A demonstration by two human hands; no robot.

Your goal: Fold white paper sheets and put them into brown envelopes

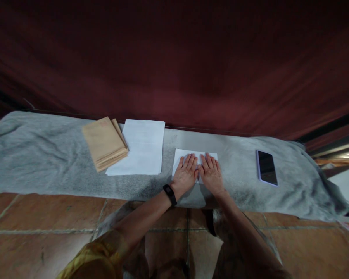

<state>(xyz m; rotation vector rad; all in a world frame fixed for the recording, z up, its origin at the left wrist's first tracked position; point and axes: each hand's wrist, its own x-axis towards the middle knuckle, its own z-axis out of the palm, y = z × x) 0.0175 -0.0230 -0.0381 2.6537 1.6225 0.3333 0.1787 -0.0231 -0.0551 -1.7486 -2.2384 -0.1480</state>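
A white sheet of paper (178, 154), seemingly folded, lies on the grey cloth in front of me. My left hand (186, 172) rests flat on its left half, fingers stretched away from me. Beside it my right hand (211, 174) lies flat on the right half, fingers also extended. The thumbs come close together near the sheet's middle. Much of the paper is hidden under both hands. To the left is a stack of larger white sheets (144, 147), with a pile of brown envelopes (104, 139) overlapping its left edge.
The grey cloth (55, 155) covers a long, narrow bench. A phone (266, 167) lies on it at the right. A dark red curtain (163, 69) hangs just behind the bench, and tiled floor (46, 213) shows in front.
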